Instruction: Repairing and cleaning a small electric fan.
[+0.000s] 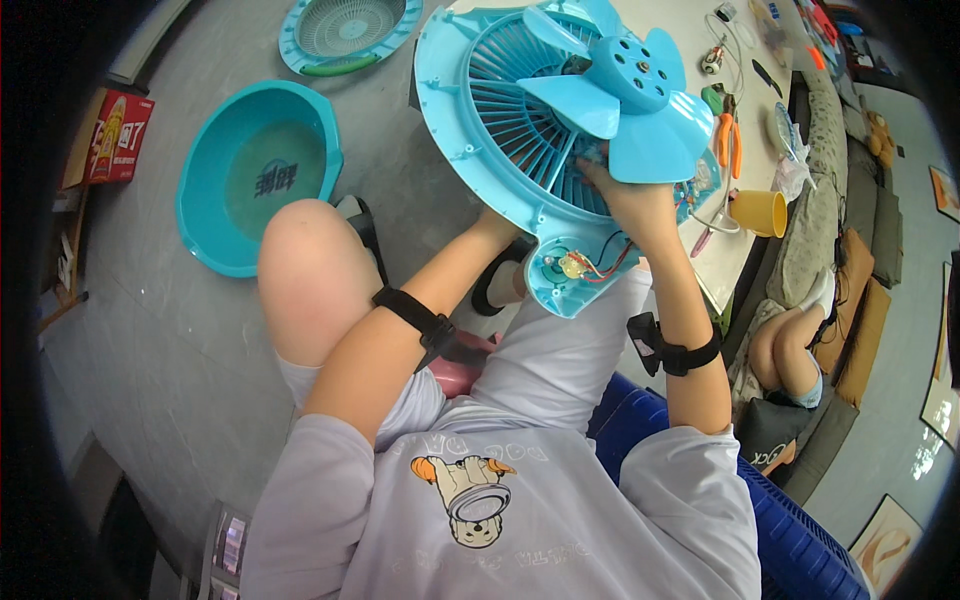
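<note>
A light-blue fan housing [452, 115] with a slatted grille fills the upper middle, its five-bladed fan [645, 150] on top. At the housing's lower end, red and dark wires run to a small round component [573, 264]. My left hand [497, 225] reaches beneath the housing, its fingers mostly hidden. My right hand [630, 200] is closed on the fan assembly just under a lower blade, fingertips near a greyish centre part that I cannot make out clearly.
A teal basin [225, 200], colander [300, 30] and red carton [120, 140] are left. The table [735, 270] holds orange-handled pliers [734, 140] and a yellow mug [757, 212]. A blue plastic crate [770, 530] is behind me. Another person's legs [790, 340] rest on the sofa [860, 290].
</note>
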### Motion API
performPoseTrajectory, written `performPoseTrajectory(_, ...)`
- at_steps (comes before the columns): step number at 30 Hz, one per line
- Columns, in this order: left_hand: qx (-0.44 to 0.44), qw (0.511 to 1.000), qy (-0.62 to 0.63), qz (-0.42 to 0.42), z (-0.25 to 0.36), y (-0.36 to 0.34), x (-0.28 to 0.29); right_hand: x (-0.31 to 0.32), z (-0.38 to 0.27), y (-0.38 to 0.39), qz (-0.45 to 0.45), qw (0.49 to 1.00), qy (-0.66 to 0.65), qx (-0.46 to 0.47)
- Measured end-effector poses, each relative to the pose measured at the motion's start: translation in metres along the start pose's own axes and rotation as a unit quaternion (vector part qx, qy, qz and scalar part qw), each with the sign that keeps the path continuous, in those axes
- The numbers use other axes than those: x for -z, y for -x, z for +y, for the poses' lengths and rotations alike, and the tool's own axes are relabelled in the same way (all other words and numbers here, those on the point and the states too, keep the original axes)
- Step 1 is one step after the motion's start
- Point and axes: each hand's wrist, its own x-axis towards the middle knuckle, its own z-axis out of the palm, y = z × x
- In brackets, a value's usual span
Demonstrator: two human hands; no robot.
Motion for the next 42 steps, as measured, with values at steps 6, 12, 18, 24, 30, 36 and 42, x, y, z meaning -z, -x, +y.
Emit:
performPoseTrajectory(6,0.11,0.991,0.077,-0.015,0.025,0.003,0.013,0.0,-0.012,0.005,-0.048,0.994,0.068,0.073)
performPoseTrajectory(12,0.247,0.967,0.04,-0.053,0.075,0.012,0.032,0.01,-0.022,0.02,-0.066,0.995,-0.041,-0.068)
performPoseTrajectory(18,0.285,0.957,-0.021,-0.037,0.118,0.017,0.049,0.016,-0.018,0.024,-0.08,0.988,-0.094,-0.088)
performPoseTrajectory(24,0.244,0.966,0.081,-0.015,0.137,0.027,0.046,0.016,-0.025,0.028,-0.025,0.995,-0.096,-0.017)
performPoseTrajectory(30,0.222,0.975,0.035,-0.001,0.176,0.03,0.031,0.018,-0.028,0.035,0.006,0.998,-0.068,-0.011)
performPoseTrajectory(36,0.228,0.973,0.009,-0.047,0.187,0.032,0.032,0.029,-0.031,0.043,0.027,0.997,-0.053,0.043)
performPoseTrajectory(42,0.271,0.962,0.023,-0.027,0.187,0.056,0.018,0.037,-0.025,0.051,0.011,1.0,-0.014,0.018)
